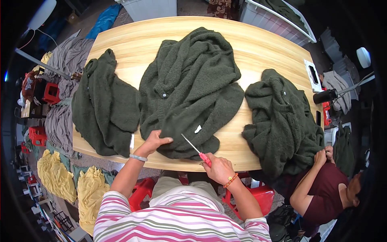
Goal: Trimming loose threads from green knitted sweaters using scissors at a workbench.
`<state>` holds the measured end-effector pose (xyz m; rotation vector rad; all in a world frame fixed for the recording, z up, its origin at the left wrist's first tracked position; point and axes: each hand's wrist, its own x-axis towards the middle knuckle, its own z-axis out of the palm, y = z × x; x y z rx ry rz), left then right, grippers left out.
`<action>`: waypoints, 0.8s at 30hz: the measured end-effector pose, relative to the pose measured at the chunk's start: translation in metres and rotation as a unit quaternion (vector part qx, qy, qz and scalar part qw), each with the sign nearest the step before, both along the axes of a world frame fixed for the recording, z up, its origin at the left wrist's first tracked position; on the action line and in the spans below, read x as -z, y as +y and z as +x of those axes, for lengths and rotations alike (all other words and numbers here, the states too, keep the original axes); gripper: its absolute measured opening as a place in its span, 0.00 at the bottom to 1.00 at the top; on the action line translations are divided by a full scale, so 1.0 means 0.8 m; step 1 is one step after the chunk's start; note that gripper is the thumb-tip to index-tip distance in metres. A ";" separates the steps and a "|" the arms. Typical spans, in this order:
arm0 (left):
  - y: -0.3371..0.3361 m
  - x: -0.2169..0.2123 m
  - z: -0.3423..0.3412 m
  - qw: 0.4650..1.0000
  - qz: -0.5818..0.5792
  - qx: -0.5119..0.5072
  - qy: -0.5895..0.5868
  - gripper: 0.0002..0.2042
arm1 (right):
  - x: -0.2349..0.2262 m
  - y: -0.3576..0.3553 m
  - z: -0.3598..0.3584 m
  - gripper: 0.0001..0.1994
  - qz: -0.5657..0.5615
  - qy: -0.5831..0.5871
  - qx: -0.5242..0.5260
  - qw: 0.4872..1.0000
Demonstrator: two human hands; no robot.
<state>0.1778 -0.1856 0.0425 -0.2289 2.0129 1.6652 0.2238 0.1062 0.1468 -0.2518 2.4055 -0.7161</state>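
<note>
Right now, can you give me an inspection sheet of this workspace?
Surface: pale wooden table, mostly covered.
Job's things: middle dark green fleece garment; red-handled tool.
Clutter: two more green garments; white device.
Hands: left hand presses the middle garment's hem; right hand grips the tool.
Cables: nothing seen.
Surroundings: white bins, red stools, yellow cloth piles, a seated co-worker.

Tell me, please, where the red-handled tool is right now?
The red-handled tool is in the right hand, its tip over the middle green garment on the table's near edge.
</note>
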 end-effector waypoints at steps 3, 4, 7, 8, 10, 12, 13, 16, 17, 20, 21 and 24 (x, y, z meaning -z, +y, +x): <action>0.000 -0.004 -0.040 0.973 0.172 -0.088 -0.125 0.18 | 0.004 0.000 -0.002 0.13 -0.010 0.008 0.014 1.000; 0.001 0.009 -0.050 0.980 0.135 -0.130 -0.072 0.20 | 0.003 -0.002 -0.004 0.14 -0.016 0.010 0.021 1.000; 0.024 0.002 -0.082 0.990 0.057 -0.124 -0.045 0.20 | 0.006 -0.001 -0.009 0.14 -0.022 0.020 0.044 0.999; 0.028 0.004 -0.089 0.996 0.003 -0.089 -0.019 0.19 | 0.006 0.000 -0.011 0.14 -0.021 0.021 0.045 0.999; 0.030 0.017 -0.099 0.997 -0.051 -0.054 0.008 0.18 | 0.008 0.000 -0.017 0.15 -0.020 0.027 0.049 0.998; 0.024 0.036 -0.104 0.968 -0.167 0.013 0.186 0.12 | 0.009 -0.004 -0.024 0.15 -0.014 0.035 0.049 0.998; 0.028 0.031 -0.105 0.968 -0.167 0.015 0.185 0.12 | 0.014 -0.003 -0.027 0.15 -0.005 0.041 0.055 0.998; 0.042 0.013 -0.104 0.996 -0.046 0.025 0.065 0.08 | 0.026 -0.005 -0.031 0.15 0.027 0.049 0.061 0.997; 0.039 0.017 -0.097 0.998 -0.031 0.007 0.054 0.07 | 0.023 -0.006 -0.032 0.15 0.025 0.048 0.061 0.997; 0.034 0.013 -0.080 1.000 0.010 -0.008 0.027 0.06 | 0.016 -0.005 -0.033 0.15 -0.011 0.016 -0.006 1.000; 0.035 0.010 -0.076 0.999 0.044 -0.020 -0.007 0.07 | 0.015 -0.002 -0.036 0.14 0.011 0.010 0.018 1.000; 0.022 0.024 -0.063 0.995 0.089 -0.038 -0.035 0.07 | 0.007 -0.005 -0.039 0.14 0.023 0.002 0.031 0.999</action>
